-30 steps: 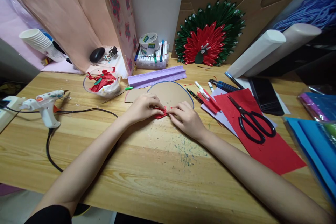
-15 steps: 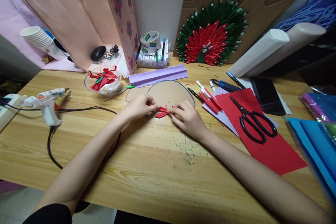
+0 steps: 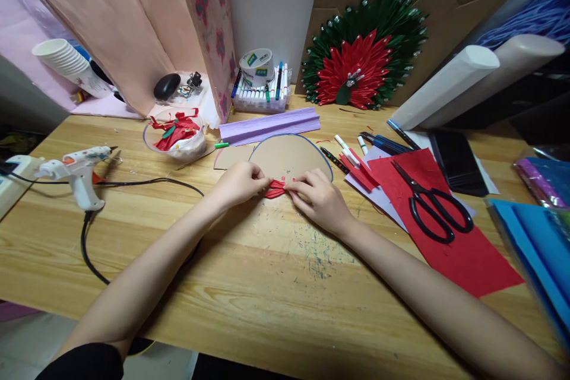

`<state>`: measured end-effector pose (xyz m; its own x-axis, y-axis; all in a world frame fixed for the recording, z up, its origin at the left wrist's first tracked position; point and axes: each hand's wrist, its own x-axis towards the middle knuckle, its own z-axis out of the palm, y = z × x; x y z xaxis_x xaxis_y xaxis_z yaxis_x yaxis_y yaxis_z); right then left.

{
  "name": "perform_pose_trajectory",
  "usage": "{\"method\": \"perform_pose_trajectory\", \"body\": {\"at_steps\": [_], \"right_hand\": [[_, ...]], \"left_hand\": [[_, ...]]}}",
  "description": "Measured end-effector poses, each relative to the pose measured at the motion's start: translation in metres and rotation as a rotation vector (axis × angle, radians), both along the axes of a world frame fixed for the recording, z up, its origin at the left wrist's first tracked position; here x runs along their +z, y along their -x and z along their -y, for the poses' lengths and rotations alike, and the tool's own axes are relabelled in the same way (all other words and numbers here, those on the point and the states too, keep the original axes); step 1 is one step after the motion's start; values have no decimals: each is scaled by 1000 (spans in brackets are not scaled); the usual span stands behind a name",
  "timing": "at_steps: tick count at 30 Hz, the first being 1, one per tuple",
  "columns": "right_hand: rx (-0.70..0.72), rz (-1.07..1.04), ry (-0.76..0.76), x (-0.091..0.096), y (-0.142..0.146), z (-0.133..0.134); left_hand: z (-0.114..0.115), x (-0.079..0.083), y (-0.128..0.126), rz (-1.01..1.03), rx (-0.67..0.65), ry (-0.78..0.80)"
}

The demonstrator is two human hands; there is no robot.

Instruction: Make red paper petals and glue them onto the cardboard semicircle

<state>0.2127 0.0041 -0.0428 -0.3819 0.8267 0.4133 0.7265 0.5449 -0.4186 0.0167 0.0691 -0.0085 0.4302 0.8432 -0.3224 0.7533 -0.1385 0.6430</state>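
Between my two hands lies a small piece of folded red crepe paper (image 3: 275, 192), at the near edge of a cardboard disc (image 3: 289, 154) outlined in blue. My left hand (image 3: 243, 184) pinches the paper's left end between thumb and fingertips. On the other side, my right hand (image 3: 320, 199) has its fingertips closed on the right end. Small red bits lie on the cardboard just above the paper. Part of the disc is hidden under my hands.
Black-handled scissors (image 3: 439, 211) rest on a red sheet (image 3: 481, 261) at right, near markers (image 3: 347, 151). At left are a glue gun (image 3: 78, 172) with its black cable and a bowl (image 3: 176, 136) of red scraps. Behind stand purple crepe paper (image 3: 269, 126) and a red-green feathered-looking craft (image 3: 363, 56).
Both hands stay at the red paper with almost the same grip. The view has shifted slightly.
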Motion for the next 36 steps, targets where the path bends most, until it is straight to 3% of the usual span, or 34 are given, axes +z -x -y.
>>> {"method": "perform_pose_trajectory", "body": {"at_steps": [12, 36], "right_hand": [[-5, 35, -6, -1, -1, -1], [0, 6, 17, 0, 0, -1]], "left_hand": [[4, -6, -4, -6, 40, 91], [9, -2, -8, -107, 78, -141]]}}
